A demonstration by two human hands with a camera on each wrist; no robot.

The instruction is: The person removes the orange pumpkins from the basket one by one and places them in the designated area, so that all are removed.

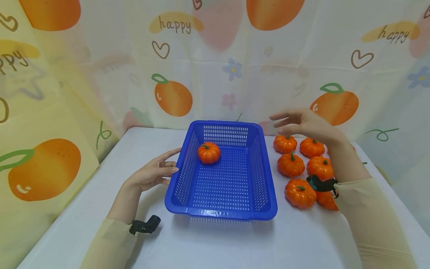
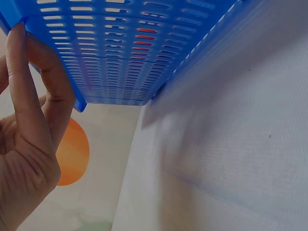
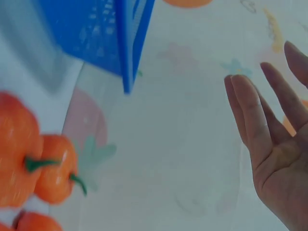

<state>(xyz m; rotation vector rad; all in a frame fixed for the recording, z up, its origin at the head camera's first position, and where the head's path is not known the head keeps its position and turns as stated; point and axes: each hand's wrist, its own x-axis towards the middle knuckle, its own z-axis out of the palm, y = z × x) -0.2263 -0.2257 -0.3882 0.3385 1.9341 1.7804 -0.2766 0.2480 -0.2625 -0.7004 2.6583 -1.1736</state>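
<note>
A blue plastic basket (image 1: 223, 213) with slotted walls stands on the white table, and one small orange pumpkin (image 1: 209, 152) with a green stem lies inside, near its back left. My left hand (image 1: 152, 172) is at the basket's left side, fingers spread; in the left wrist view, fingertips (image 2: 18, 32) touch the outside of the rim. Raised over the back of the pumpkin group, right of the basket, is my right hand (image 1: 304, 123). Its fingers are extended and apart with nothing between them, as the right wrist view shows. Below it sits the nearest pumpkin (image 1: 284, 144).
Several more pumpkins (image 1: 290, 165) stand in rows on the table right of the basket, partly hidden by my right forearm. A printed curtain (image 1: 208, 74) with fruit and hearts hangs behind the table (image 1: 215, 246) and along its left side.
</note>
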